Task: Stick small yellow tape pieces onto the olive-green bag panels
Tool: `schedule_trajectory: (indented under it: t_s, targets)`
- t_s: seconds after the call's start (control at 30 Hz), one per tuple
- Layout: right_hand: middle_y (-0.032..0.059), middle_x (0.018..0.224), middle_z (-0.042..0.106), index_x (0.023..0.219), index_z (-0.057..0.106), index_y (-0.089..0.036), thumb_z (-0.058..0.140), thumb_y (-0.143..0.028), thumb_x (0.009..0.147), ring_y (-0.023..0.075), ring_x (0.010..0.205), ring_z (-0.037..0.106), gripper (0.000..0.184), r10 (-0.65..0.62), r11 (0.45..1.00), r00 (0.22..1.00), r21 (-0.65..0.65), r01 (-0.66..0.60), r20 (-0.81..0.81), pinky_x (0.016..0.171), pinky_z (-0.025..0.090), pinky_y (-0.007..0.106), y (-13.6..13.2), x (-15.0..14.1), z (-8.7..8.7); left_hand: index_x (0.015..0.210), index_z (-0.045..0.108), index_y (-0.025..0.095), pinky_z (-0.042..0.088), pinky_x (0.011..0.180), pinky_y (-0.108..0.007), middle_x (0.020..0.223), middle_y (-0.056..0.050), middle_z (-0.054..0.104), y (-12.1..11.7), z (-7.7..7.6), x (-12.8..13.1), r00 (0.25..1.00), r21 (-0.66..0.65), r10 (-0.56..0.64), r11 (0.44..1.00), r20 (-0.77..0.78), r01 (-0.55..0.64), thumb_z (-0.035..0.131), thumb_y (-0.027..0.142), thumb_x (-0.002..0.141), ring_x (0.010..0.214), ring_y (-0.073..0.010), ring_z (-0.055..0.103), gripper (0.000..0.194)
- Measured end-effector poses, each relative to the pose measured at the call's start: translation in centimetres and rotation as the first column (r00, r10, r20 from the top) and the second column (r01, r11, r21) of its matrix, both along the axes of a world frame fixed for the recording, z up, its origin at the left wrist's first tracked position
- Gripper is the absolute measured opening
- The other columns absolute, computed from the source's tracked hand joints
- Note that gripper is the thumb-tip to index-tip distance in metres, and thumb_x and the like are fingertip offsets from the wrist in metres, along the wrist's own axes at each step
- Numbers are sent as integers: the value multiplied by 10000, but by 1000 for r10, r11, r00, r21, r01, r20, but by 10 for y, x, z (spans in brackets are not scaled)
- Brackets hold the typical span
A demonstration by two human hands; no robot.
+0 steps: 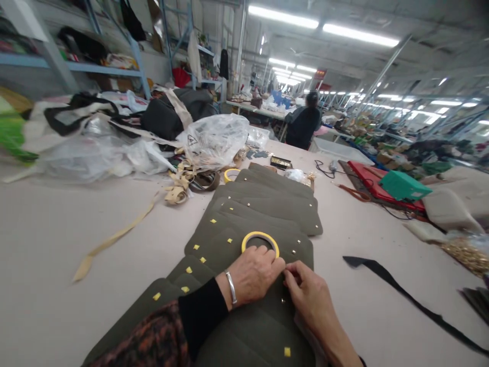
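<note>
A stack of overlapping dark green panels (pixel 237 326) runs up the table, dotted with small yellow tape pieces (pixel 188 270) and shiny metal studs. My left hand (pixel 252 275), with a silver bangle on its wrist, is closed on a roll of yellow tape (pixel 246 239) above the panels. My right hand (pixel 311 295) pinches with thumb and forefinger right beside the left fingertips. What lies between those right fingers is too small to make out.
Left stand plastic bags (pixel 214 137) and a beige strip (pixel 114 237). Another tape roll (pixel 231 175) lies beyond the panels. At right are a black strip (pixel 412 300), a green box (pixel 405 185) on a red slab, and gold-coloured hardware (pixel 464 254). A person (pixel 303 122) sits farther back.
</note>
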State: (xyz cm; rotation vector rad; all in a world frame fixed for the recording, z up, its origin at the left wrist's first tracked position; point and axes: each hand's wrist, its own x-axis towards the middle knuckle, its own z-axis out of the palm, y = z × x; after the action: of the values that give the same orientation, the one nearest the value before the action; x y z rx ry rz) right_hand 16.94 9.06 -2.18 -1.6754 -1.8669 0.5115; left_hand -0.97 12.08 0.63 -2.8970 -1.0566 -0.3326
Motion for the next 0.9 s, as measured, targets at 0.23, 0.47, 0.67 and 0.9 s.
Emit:
schedule_trajectory:
  t_s: [0.23,0.47,0.67,0.9]
  targets:
    - [22,678,660,748,628,-207,480,-340,830,174,573,584,215,-25,999,1000,25,25,-3,566,429,280,-3,0,-1,953,444,191,433,460,-304,849,-26,535,-16,13,4,1000,31,18,999,-9,-18,289,187,968,667,-197,544,156]
    - [28,742,699,790,656,-216,487,-361,808,185,610,617,224,-26,999,999,-31,25,-42,587,456,287,-3,0,3,977,440,189,435,415,-300,799,-20,539,-45,24,8,979,72,205,976,19,-206,334,167,950,586,-195,553,112]
    - [33,719,681,798,644,-203,499,-364,839,190,629,635,221,-57,997,995,-62,52,-87,619,477,300,-2,0,0,928,451,207,466,543,-299,820,-11,561,-15,11,-29,984,65,138,989,-108,-132,379,181,959,680,-189,571,83]
    - [1,588,641,793,615,-171,551,-288,809,129,500,593,135,-118,878,929,-475,-68,-351,477,453,218,-3,9,21,913,493,193,445,645,-340,822,-29,576,-11,-10,-43,991,-11,127,992,-51,-128,443,141,937,728,-207,555,76]
